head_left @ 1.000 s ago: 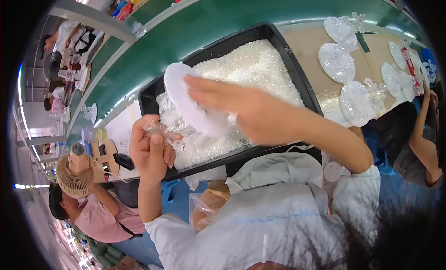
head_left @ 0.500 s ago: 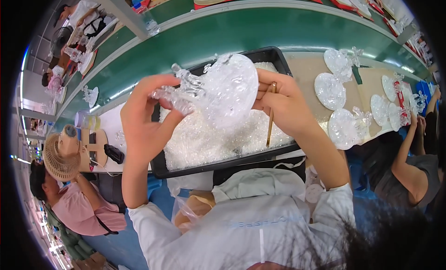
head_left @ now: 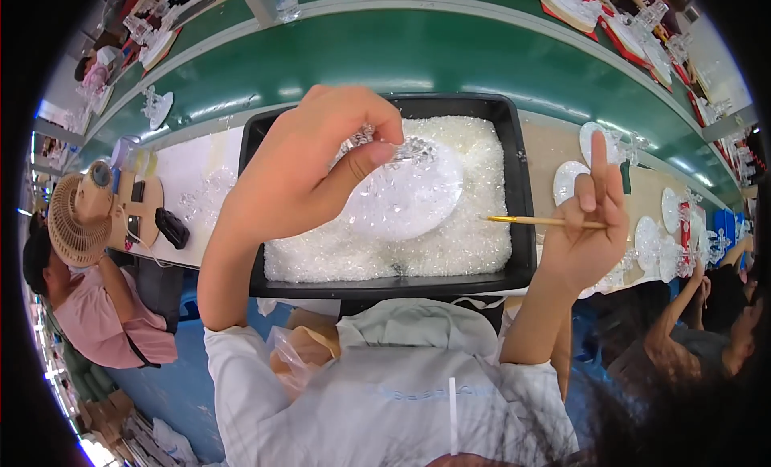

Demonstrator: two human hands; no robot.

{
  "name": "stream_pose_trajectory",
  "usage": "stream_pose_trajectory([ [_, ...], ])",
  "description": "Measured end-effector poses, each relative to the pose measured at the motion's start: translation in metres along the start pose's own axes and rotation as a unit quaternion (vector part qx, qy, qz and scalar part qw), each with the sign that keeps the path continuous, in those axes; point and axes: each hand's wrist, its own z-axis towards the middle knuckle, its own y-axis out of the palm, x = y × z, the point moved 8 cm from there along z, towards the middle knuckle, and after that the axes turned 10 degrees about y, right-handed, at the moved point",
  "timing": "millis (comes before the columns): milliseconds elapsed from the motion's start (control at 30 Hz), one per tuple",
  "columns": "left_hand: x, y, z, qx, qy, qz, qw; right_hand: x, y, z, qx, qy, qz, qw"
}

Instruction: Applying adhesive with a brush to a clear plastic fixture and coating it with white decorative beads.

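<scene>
In right hand (head_left: 589, 246), one brush (head_left: 526, 220)

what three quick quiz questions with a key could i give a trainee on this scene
1. Multiple choice: which hand holds the thin brush?
a) left
b) right
c) both

2. True or false: the pale, glittering granules lie in a black tray.

3. Short answer: what shape is the white piece under the clear ornament in the left hand's grip?

Key:
1. b, the right hand
2. True
3. A flat, rounded disc
</scene>
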Motion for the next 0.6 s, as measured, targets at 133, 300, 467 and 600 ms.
stream_pose_trajectory([
  [133, -0.007, 0.011, -0.009, -0.005, -0.063, 0.029, 0.998, 0.013, -0.010, -0.017, 0.128, -0.007, 0.052, 0.990],
  [300, -0.011, 0.012, -0.012, 0.044, -0.057, 0.012, 0.997, 0.012, 0.019, -0.021, -0.118, -0.006, -0.047, 0.992],
  [467, -0.006, 0.015, -0.019, 0.083, -0.051, 0.102, 0.990, 0.029, 0.037, -0.029, -0.091, 0.089, -0.060, 0.990],
  [600, 0.001, 0.017, -0.014, 0.055, 0.021, 0.176, 0.983, 0.029, 0.031, -0.027, -0.102, 0.052, -0.138, 0.984],
])
